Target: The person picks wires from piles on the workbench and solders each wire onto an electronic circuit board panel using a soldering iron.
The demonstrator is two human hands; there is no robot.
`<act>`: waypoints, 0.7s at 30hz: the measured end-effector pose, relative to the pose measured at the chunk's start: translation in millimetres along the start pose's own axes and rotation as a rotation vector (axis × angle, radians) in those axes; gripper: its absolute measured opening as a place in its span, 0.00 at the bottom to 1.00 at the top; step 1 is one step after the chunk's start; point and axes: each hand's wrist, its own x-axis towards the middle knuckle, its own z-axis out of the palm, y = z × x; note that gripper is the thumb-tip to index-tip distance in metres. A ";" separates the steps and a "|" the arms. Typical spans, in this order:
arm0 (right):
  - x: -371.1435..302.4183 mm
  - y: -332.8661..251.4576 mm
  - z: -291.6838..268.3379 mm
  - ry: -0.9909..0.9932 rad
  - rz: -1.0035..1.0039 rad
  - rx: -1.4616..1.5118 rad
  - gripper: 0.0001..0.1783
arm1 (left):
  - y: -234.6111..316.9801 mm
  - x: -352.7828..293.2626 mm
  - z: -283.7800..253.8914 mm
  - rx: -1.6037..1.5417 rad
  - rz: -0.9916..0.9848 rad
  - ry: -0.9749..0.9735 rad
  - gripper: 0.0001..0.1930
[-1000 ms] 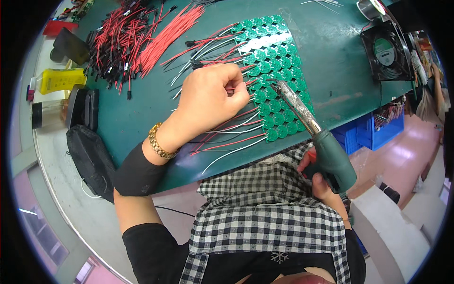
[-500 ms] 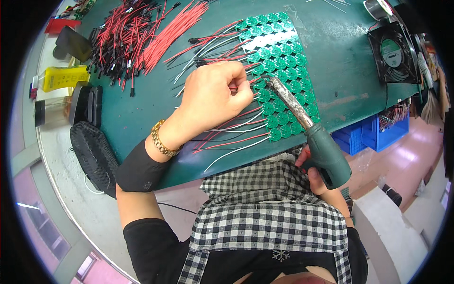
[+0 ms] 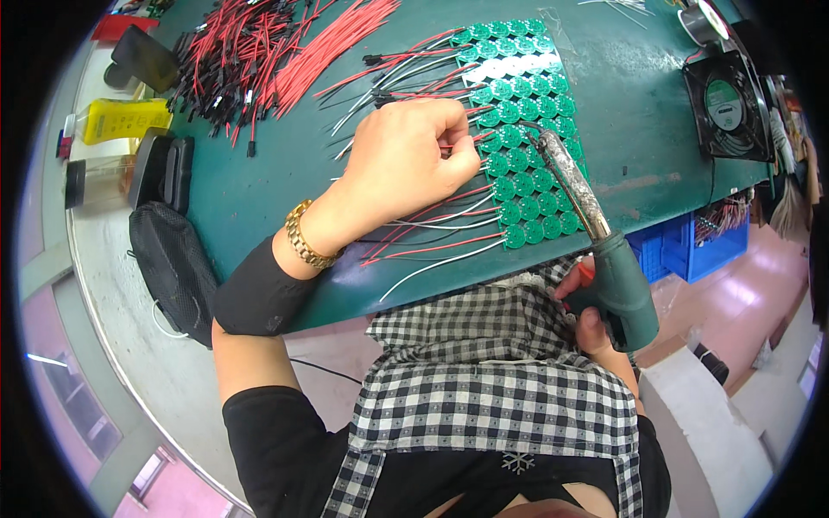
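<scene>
A panel of joined round green circuit boards lies on the green work table, with red, white and black wires running off its left edge. My left hand, a gold watch on its wrist, is closed at that edge, thumb and forefinger pinching a red wire. My right hand is wrapped round the green handle of a soldering iron, its fingers partly hidden by it. The iron's worn metal barrel slants up left, and its bent tip hangs over the panel, right of the pinched wire.
Piles of red and black connector wires lie at the far left. To the right stand a fan and a solder spool. Blue bins sit below the table's right edge. A black mesh pouch and yellow bottle are at left.
The soldering iron's tip has moved right, away from the wire end at the panel's left edge. My left hand keeps its pinch. The whole view has shifted slightly.
</scene>
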 end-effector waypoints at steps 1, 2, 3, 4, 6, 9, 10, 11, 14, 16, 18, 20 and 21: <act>-0.4 0.7 0.5 -0.008 -0.001 0.016 0.26 | -0.1 -1.3 -0.1 0.007 0.003 0.004 0.04; -0.9 1.6 0.8 -0.015 -0.001 0.032 0.27 | 0.2 -2.6 -0.3 0.014 0.006 0.007 0.04; -2.2 3.5 -1.0 -0.014 -0.003 0.031 0.27 | 1.2 -2.9 -0.7 0.014 0.008 0.007 0.04; -3.9 7.0 -3.8 -0.042 -0.021 0.004 0.27 | 2.2 -3.2 -1.1 0.012 0.002 0.000 0.05; -5.3 9.5 -6.7 -0.070 -0.041 -0.024 0.27 | 4.9 -3.1 -1.6 0.010 -0.002 -0.007 0.05; -7.5 11.9 -12.5 -0.033 -0.086 -0.030 0.25 | 10.9 -1.1 -1.7 -0.110 -0.074 -0.040 0.07; -10.3 16.6 -17.5 -0.052 -0.067 -0.026 0.32 | 13.7 0.1 -2.3 -0.142 -0.021 -0.008 0.07; -12.1 18.2 -21.1 -0.070 -0.048 -0.022 0.40 | 16.1 1.5 -2.5 -0.174 0.033 0.024 0.07; -10.1 12.3 -20.4 -0.018 -0.060 0.057 0.39 | 13.9 4.4 -0.7 -0.189 0.132 0.062 0.05; -8.2 10.5 -24.6 -0.028 -0.047 0.047 0.39 | 15.1 6.9 0.9 -0.192 0.150 0.063 0.04; -5.2 8.1 -26.7 -0.043 -0.034 0.039 0.39 | 17.4 8.6 1.6 -0.187 0.097 0.051 0.04; -2.4 4.5 -25.4 -0.017 -0.119 0.044 0.17 | 19.4 8.7 -0.3 -0.161 0.122 0.020 0.07; -2.8 4.5 -26.5 -0.014 -0.118 0.043 0.17 | 25.6 9.4 -3.3 -0.128 0.096 -0.001 0.09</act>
